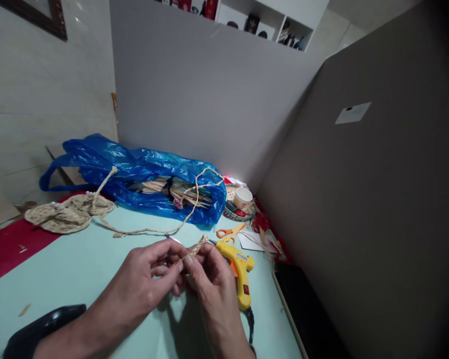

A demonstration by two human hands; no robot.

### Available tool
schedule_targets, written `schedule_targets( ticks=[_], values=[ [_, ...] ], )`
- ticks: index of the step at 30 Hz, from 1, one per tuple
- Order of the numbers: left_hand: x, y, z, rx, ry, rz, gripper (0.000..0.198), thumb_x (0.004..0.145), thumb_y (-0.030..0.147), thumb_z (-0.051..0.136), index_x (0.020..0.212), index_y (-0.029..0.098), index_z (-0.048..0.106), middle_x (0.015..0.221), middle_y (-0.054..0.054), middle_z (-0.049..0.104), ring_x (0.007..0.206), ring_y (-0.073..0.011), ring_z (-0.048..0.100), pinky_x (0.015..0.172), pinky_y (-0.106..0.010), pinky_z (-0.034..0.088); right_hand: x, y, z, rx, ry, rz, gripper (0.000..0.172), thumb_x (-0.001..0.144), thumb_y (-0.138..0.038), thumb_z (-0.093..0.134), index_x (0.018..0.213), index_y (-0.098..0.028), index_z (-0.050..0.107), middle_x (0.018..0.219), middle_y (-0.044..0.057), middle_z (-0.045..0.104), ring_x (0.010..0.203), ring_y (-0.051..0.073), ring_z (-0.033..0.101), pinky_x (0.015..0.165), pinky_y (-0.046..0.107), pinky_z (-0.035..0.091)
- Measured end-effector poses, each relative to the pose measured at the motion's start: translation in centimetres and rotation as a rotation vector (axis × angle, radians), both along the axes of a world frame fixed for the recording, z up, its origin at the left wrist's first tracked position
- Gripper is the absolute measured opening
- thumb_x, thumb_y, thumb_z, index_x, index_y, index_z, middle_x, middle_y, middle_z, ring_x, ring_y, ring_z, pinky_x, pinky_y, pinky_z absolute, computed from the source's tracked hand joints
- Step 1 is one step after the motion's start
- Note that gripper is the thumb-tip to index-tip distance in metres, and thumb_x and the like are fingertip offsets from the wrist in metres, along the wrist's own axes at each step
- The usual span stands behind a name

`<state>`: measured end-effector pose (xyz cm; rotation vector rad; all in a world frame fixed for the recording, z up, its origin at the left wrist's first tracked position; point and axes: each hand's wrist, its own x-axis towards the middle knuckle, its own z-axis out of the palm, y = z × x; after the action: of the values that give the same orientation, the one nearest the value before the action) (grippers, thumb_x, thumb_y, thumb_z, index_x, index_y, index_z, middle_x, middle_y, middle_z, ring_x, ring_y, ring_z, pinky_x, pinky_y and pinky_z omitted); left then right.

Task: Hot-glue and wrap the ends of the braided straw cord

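Only a short end of tan jute twine is plaited, pinched by left hand and right hand; the rest is left loose toward the tabletop's left edge.

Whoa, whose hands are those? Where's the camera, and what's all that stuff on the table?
The camera sits on a person's head and looks down, so you see that person's own two hands. The left hand and right hand both pinch a twisted tan rope between their fingertips. Beside the right hand, a yellow glue gun lies on the pale green table. Farther back are orange-handled scissors, a crinkly blue plastic bag with straw-like sticks inside, and a loose pile of tan rope on the left.
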<state>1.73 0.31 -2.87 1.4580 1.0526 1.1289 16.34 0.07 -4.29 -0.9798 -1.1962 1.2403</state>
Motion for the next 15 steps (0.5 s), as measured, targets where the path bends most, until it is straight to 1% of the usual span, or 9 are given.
schedule_targets(
  ticks=[1, 3, 6, 8, 11, 13, 15],
  values=[
    [0.0, 0.1, 0.1, -0.062, -0.077, -0.034, 0.011, 0.089, 0.032, 0.068, 0.089, 0.021, 0.068, 0.072, 0.000, 0.073, 0.058, -0.0155, 0.068, 0.058, -0.023, 0.054, 0.1, -0.1, 0.3, 0.018, -0.023, -0.015, 0.028, 0.085, -0.045, 0.074, 0.086, -0.020, 0.063, 0.077, 0.000, 0.061, 0.071, 0.015, 0.055, 0.067, 0.027, 0.045],
    [0.0, 0.3, 0.3, -0.120, -0.159, -0.086, 0.016, 0.088, 0.034, 0.070, 0.093, 0.022, 0.061, 0.067, 0.002, 0.070, 0.058, -0.0160, 0.070, 0.058, -0.024, 0.056, 0.2, -0.4, 0.8, 0.043, -0.049, -0.047, 0.025, 0.084, -0.041, 0.076, 0.081, -0.020, 0.063, 0.081, 0.001, 0.061, 0.075, 0.015, 0.054, 0.068, 0.026, 0.044],
    [-0.1, 0.6, 0.5, -0.194, -0.219, -0.171, 0.028, 0.087, 0.036, 0.072, 0.101, 0.024, 0.051, 0.066, 0.003, 0.073, 0.056, -0.0178, 0.072, 0.056, -0.025, 0.056, 0.4, -0.6, 1.4, 0.024, -0.018, -0.027, 0.026, 0.086, -0.043, 0.073, 0.079, -0.020, 0.061, 0.073, -0.001, 0.058, 0.066, 0.014, 0.051, 0.060, 0.025, 0.042],
    [-0.4, 0.7, 0.8, -0.264, -0.241, -0.239, 0.026, 0.090, 0.036, 0.070, 0.103, 0.022, 0.052, 0.071, -0.002, 0.076, 0.063, -0.0193, 0.075, 0.062, -0.027, 0.058, 0.6, -0.5, 1.5, -0.009, 0.023, 0.001, 0.029, 0.086, -0.045, 0.072, 0.078, -0.020, 0.059, 0.068, -0.003, 0.055, 0.061, 0.012, 0.047, 0.057, 0.024, 0.040],
    [-0.8, 0.6, 1.3, -0.368, -0.259, -0.302, 0.024, 0.095, 0.035, 0.065, 0.111, 0.020, 0.056, 0.085, -0.008, 0.081, 0.078, -0.0217, 0.078, 0.077, -0.034, 0.061, 1.1, -0.2, 1.4, -0.061, 0.082, 0.027, 0.033, 0.082, -0.045, 0.076, 0.076, -0.018, 0.059, 0.069, -0.003, 0.056, 0.062, 0.011, 0.048, 0.058, 0.023, 0.040],
    [-1.0, 0.5, 1.5, -0.415, -0.251, -0.319, 0.028, 0.095, 0.036, 0.066, 0.116, 0.020, 0.057, 0.093, -0.011, 0.081, 0.083, -0.0238, 0.078, 0.077, -0.036, 0.061, 1.3, 0.1, 1.2, -0.088, 0.113, 0.044, 0.033, 0.083, -0.046, 0.076, 0.078, -0.017, 0.061, 0.072, -0.001, 0.059, 0.065, 0.012, 0.051, 0.061, 0.024, 0.042],
    [-1.3, 0.6, 1.7, -0.432, -0.228, -0.317, 0.031, 0.093, 0.039, 0.069, 0.116, 0.019, 0.062, 0.097, -0.011, 0.080, 0.086, -0.0247, 0.076, 0.074, -0.034, 0.060, 1.5, 0.2, 1.1, -0.099, 0.131, 0.033, 0.033, 0.083, -0.046, 0.077, 0.082, -0.016, 0.064, 0.077, 0.001, 0.063, 0.069, 0.013, 0.055, 0.067, 0.025, 0.045]
  ],
)
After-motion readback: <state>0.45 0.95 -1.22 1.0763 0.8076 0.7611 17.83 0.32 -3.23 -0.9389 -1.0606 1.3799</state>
